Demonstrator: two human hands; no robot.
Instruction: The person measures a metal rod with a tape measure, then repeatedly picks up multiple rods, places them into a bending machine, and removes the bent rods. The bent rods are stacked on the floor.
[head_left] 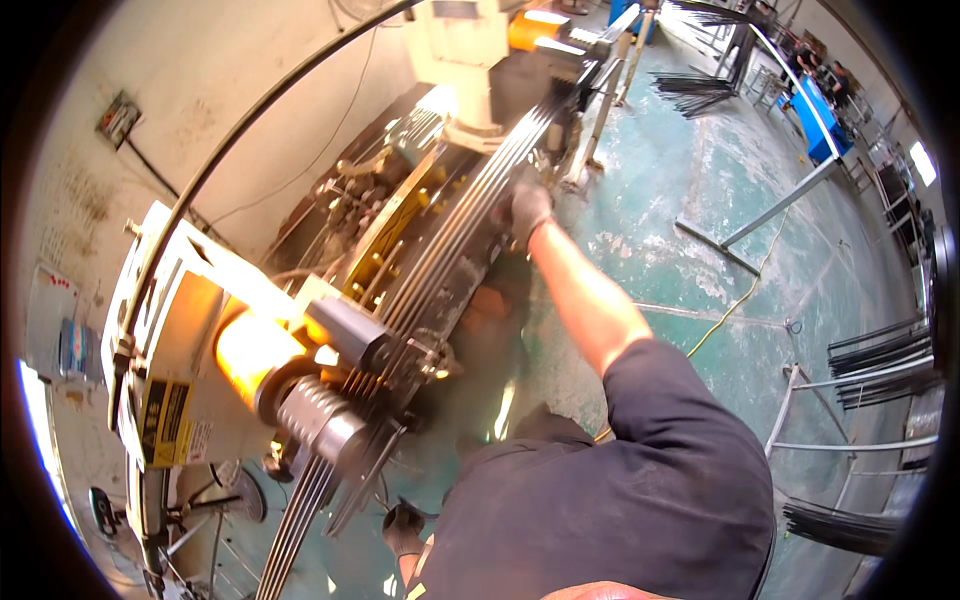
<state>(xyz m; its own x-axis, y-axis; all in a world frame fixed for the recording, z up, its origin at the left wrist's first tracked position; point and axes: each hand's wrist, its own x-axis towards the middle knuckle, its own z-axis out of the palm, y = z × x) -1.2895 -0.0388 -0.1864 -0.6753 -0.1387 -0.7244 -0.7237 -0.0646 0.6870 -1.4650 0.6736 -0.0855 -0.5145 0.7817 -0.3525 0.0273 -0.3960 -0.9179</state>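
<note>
Nearest the camera is the person's own dark shirt (610, 500), filling the lower middle of the view, with the right shoulder and sleeve rising from it. From that sleeve the bare right forearm reaches up and away to the right hand (527, 207), which wears a dark glove. Its fingers are curled over the edge of a bundle of long steel rods (470, 210), gripping them where they lie along the bed of a bending machine (200, 360). The rods run as parallel strands from the upper middle of the picture down to the lower left, passing beside a ribbed grey roller (318, 418) and an orange housing (245, 350) on the machine's cream-coloured body.

The left hand (403, 527), also gloved, sits low in the frame just left of the shirt, close to the lower end of the rods; it looks closed, but whether it holds anything I cannot tell, as it is small and partly in shadow.

The green painted floor (700, 200) spreads to the right. More dark rods rest on metal racks (860, 400) at the right edge, and a yellow cable (735, 305) trails across the floor.
</note>
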